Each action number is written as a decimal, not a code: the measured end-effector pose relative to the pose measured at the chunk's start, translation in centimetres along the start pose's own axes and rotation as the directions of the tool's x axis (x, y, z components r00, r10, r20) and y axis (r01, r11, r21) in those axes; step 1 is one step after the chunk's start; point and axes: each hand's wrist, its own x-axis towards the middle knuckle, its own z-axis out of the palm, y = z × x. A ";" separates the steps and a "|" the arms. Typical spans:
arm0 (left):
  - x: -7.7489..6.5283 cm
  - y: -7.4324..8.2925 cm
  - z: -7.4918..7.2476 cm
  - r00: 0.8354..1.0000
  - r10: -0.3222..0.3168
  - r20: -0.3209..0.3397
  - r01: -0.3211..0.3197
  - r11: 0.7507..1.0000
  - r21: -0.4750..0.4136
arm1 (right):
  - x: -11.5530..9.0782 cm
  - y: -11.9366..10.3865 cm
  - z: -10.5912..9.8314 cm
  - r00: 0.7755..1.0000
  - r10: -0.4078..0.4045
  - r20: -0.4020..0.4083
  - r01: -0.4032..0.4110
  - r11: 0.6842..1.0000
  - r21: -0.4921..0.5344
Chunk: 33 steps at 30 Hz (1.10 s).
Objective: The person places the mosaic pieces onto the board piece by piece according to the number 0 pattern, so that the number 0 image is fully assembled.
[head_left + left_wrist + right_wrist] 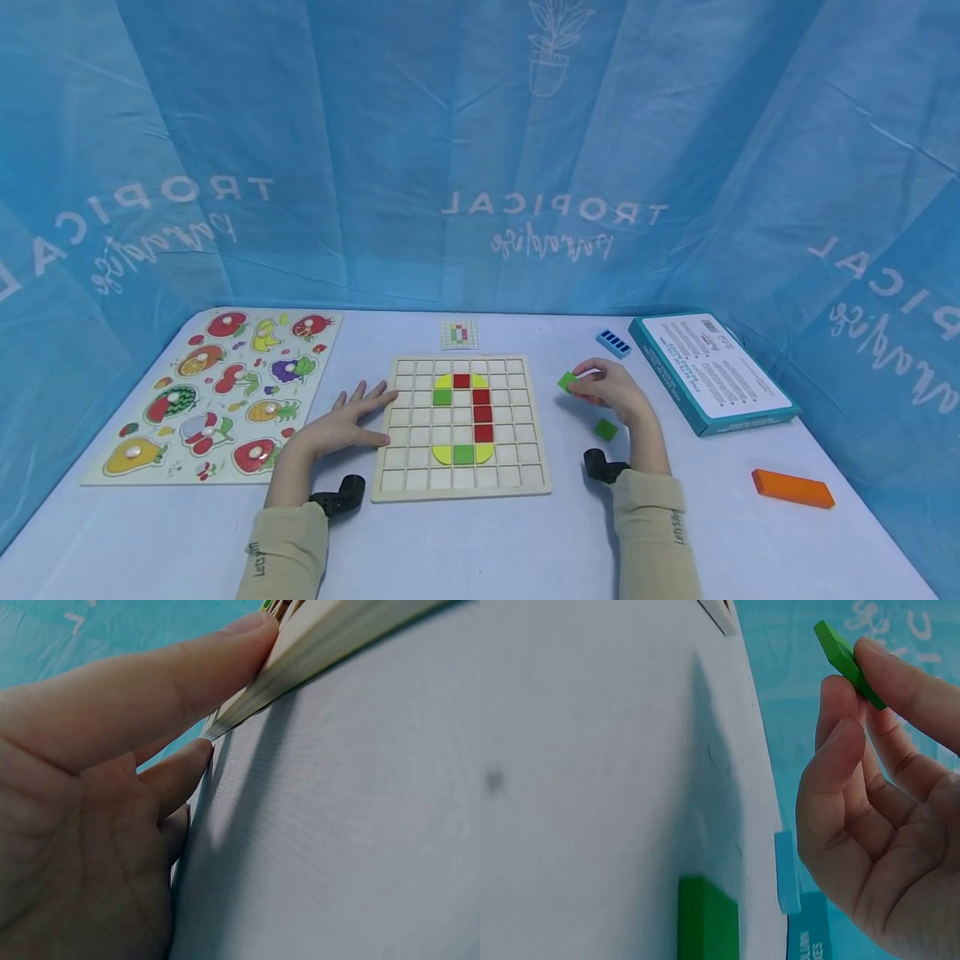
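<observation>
A wooden grid board (416, 480) lies in the middle of the table, with red tiles (482, 414), yellow rounded tiles (442, 454) and green tiles (463, 454) set in its squares. My left hand (337, 427) touches the board's left edge, fingers spread; the left wrist view shows the thumb (202, 664) on the rim. To the right of the board, my right hand (611, 392) pinches a thin green tile (840, 656) between thumb and fingertips, above the table. Below that hand sits a green block (606, 429), seen closer in the right wrist view.
Behind the board lies a small pattern card (459, 334). A fruit puzzle board (176, 333) takes up the left side. On the right are a blue slotted piece (613, 342), a teal-and-white box (712, 367) and an orange bar (792, 488). A blue curtain (390, 150) hangs behind.
</observation>
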 end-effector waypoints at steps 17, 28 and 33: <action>-0.1 -0.1 0.0 1.000 0.011 0.000 -0.011 1.000 0.003 | 0.0 -3.1 4.4 0.995 -0.082 0.053 0.081 0.997 0.013; -0.1 0.2 0.0 1.000 0.024 0.003 -0.024 1.000 0.004 | -0.3 -4.7 7.6 0.982 -0.141 0.122 0.137 0.990 0.040; -0.1 0.3 0.0 1.000 0.019 0.002 -0.019 1.000 0.000 | -0.7 -5.6 9.2 0.964 -0.193 0.185 0.189 0.981 0.042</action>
